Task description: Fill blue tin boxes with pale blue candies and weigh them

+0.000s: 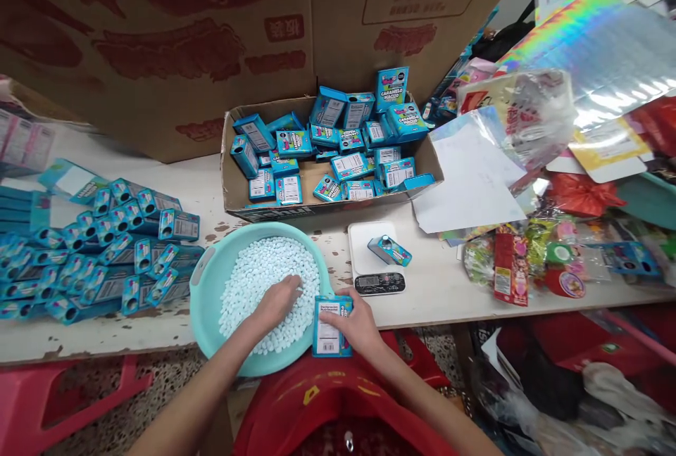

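My left hand [277,302] reaches into a turquoise basin [203,322] filled with small white candies [258,273]. Its fingers are bent together among the candies, and their tips are partly hidden. In my right hand [362,322] is a small blue candy box [327,336], held upright against the basin's right rim with its printed nutrition panel towards me. Beyond my right hand, a white digital scale [364,252] bears another blue candy box [389,250], lying tilted on its plate.
A low cardboard tray [338,211] behind the basin holds several blue boxes. More blue boxes [105,252] with open holes are stacked at left. Large cartons [201,55] stand behind. White paper [465,181] and packaged sweets [511,266] crowd the right. A red stool [79,407] stands below left.
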A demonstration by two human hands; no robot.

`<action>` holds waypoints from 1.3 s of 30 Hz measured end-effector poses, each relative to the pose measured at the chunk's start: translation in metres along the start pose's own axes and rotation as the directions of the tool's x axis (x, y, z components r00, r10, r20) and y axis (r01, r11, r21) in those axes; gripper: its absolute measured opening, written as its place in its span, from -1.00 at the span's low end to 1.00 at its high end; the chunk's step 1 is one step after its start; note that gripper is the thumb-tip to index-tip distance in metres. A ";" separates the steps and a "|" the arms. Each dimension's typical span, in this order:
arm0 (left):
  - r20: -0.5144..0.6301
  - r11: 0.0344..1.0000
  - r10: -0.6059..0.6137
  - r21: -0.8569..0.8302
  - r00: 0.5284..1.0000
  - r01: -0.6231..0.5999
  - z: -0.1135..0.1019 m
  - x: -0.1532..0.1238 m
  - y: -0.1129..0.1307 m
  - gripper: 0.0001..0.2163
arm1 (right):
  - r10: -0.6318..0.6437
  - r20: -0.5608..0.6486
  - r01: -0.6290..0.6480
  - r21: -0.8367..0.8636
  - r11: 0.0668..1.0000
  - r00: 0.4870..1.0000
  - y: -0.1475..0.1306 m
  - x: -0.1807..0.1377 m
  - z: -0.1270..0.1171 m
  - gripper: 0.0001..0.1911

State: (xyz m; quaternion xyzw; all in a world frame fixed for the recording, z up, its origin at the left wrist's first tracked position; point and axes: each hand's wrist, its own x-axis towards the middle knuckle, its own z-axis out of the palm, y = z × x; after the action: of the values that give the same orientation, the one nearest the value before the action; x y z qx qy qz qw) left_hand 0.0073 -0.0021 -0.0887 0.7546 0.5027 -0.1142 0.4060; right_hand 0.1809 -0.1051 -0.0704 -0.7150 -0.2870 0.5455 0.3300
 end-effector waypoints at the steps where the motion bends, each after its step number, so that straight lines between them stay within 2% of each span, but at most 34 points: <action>1: 0.022 0.989 -0.005 -0.147 1.000 0.008 -0.004 -0.003 -0.002 -0.91 | 0.002 -0.024 -0.001 0.023 1.000 1.000 0.001 -0.001 -0.001 -0.46; 3: 0.083 0.871 -0.044 -0.484 0.996 0.079 -0.014 -0.010 -0.007 -0.89 | 0.003 -0.052 0.002 0.093 0.996 0.999 0.002 -0.003 -0.002 -0.47; 5: 0.137 0.644 -0.096 -0.747 0.986 0.166 -0.025 -0.016 -0.012 -0.79 | 0.007 -0.065 0.004 0.165 0.986 0.998 0.003 -0.004 -0.005 -0.48; 7: 0.110 0.434 -0.132 -0.887 0.985 0.158 -0.033 -0.018 -0.016 -0.73 | 0.014 -0.086 0.004 0.205 0.979 0.996 0.004 -0.004 -0.010 -0.47; 9: 0.057 0.333 -0.162 -0.937 0.985 0.109 -0.038 -0.016 -0.015 -0.73 | 0.016 -0.122 0.011 0.217 0.976 0.992 0.005 -0.003 -0.017 -0.46; 10: 0.046 0.333 -0.173 -0.937 0.984 0.103 -0.040 -0.013 -0.012 -0.73 | 0.018 -0.145 0.015 0.221 0.975 0.989 0.005 -0.002 -0.021 -0.47; 12: 0.058 0.411 -0.172 -0.903 0.983 0.125 -0.044 -0.004 0.000 -0.73 | 0.031 -0.205 0.018 0.232 0.972 0.978 0.006 -0.002 -0.029 -0.47; 15: 0.086 0.637 -0.066 -0.763 0.994 0.108 -0.052 0.017 0.031 -0.74 | 0.075 -0.321 0.015 0.267 0.964 0.944 0.008 -0.003 -0.045 -0.47; 18: 0.044 0.863 0.142 -0.494 0.989 -0.102 -0.063 0.047 0.076 -0.82 | 0.129 -0.422 0.018 0.327 0.945 0.897 0.014 -0.006 -0.063 -0.47; 20: -0.010 0.929 0.268 -0.263 0.963 -0.261 -0.066 0.068 0.109 -0.87 | 0.152 -0.479 0.021 0.337 0.941 0.864 0.021 -0.009 -0.074 -0.47; 23: -0.058 0.918 0.397 0.045 0.916 -0.395 -0.063 0.094 0.154 -0.81 | 0.163 -0.547 0.019 0.312 0.950 0.821 0.033 -0.012 -0.086 -0.49; 27: 0.032 0.829 0.491 0.289 0.871 -0.478 -0.049 0.109 0.193 -0.76 | 0.220 -0.574 -0.008 0.347 0.938 0.789 0.046 -0.015 -0.094 -0.47; 30: 0.122 0.754 0.496 0.430 0.860 -0.496 -0.038 0.110 0.203 -0.76 | 0.243 -0.579 -0.019 0.365 0.931 0.779 0.051 -0.015 -0.097 -0.46; 33: 0.147 0.697 0.501 0.516 0.853 -0.498 -0.032 0.109 0.205 -0.76 | 0.234 -0.595 -0.013 0.352 0.936 0.769 0.054 -0.013 -0.100 -0.48; 39: 0.185 0.628 0.602 0.491 0.776 -0.604 -0.030 0.103 0.207 -0.77 | 0.234 -0.613 0.001 0.357 0.934 0.755 0.056 -0.007 -0.108 -0.48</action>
State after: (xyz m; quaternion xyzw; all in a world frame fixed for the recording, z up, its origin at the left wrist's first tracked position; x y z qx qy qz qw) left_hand 0.2246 0.0548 -0.0263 0.9594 0.1695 -0.1055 0.1994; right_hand 0.2863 -0.1618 -0.0897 -0.8085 -0.0126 0.3258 0.4899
